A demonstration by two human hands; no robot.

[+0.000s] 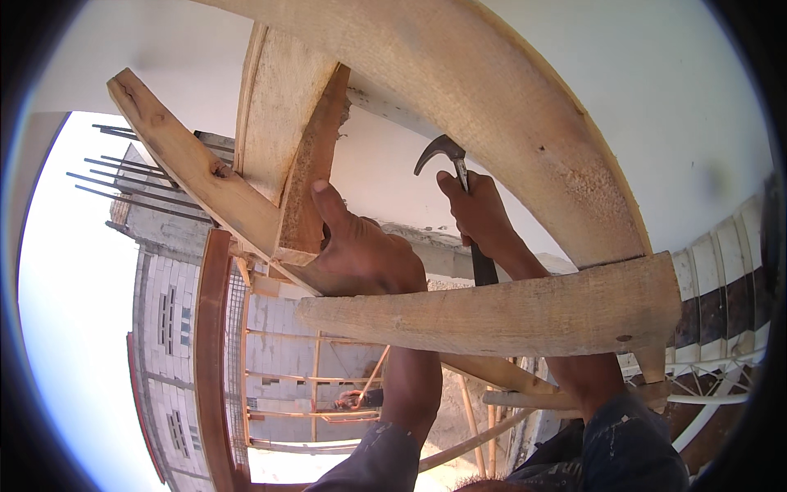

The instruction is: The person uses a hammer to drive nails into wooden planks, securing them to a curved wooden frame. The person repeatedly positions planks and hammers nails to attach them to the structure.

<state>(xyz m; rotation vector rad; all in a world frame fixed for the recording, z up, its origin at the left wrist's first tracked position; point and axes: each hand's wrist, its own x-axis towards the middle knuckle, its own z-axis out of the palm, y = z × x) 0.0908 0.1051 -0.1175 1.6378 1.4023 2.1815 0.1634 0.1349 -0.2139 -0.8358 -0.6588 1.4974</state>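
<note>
A claw hammer (482, 266) is in my right hand (482, 215), gripped high on the handle close under its dark curved head. My left hand (365, 252) closes around the lower end of a short reddish-brown wooden board (310, 184), thumb lying along its face and the other fingers partly hidden. This board stands against a wider pale plank (283, 107). A narrow slanting board with a knot (184, 156) meets both near my left hand. Both of my forearms pass behind a thick horizontal timber (492, 318). The hammer head touches nothing that I can see.
A large timber (492, 90) arches overhead beneath a pale ceiling (639, 90). Steel bars (139, 176) jut from concrete at left, by a block-walled building (168, 328). A reddish-brown post (215, 353) stands nearer. White metal trusswork (713, 410) lies at lower right.
</note>
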